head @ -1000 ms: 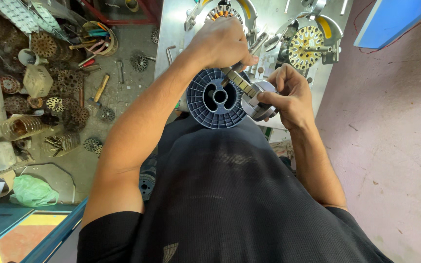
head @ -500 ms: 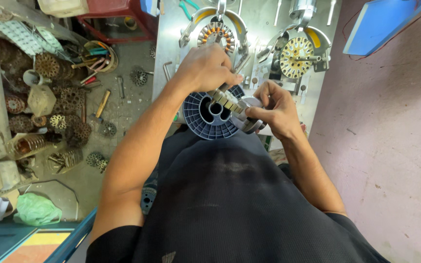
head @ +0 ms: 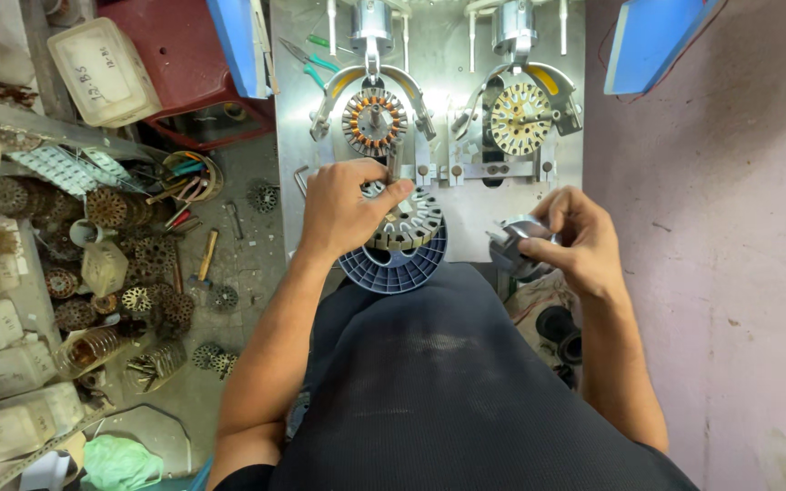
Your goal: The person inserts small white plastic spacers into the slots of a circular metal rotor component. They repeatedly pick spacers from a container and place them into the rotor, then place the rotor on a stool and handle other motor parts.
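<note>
My left hand (head: 343, 207) grips a round slotted metal stator core (head: 408, 221), held over a blue plastic spool (head: 391, 268) that rests on my lap. My right hand (head: 575, 238) holds a small round grey metal fixture piece (head: 513, 245), off to the right of the core. Ahead stands a metal winding machine plate (head: 438, 136) with two stations: the left one carries a stator with copper windings (head: 375, 121), the right one a pale bare stator (head: 519, 118).
Many stator cores and wound parts (head: 129, 264) lie heaped on the floor at left, with white plastic containers (head: 106, 73), a cup of tools (head: 188, 177) and green-handled pliers (head: 316, 56). A pink wall (head: 720, 227) runs along the right. Blue panels (head: 652, 41) lean at the top.
My hands have come apart: the left now holds the stator core alone over the spool, and the right has pulled the grey fixture piece away to the right. The camera view tilted up.
</note>
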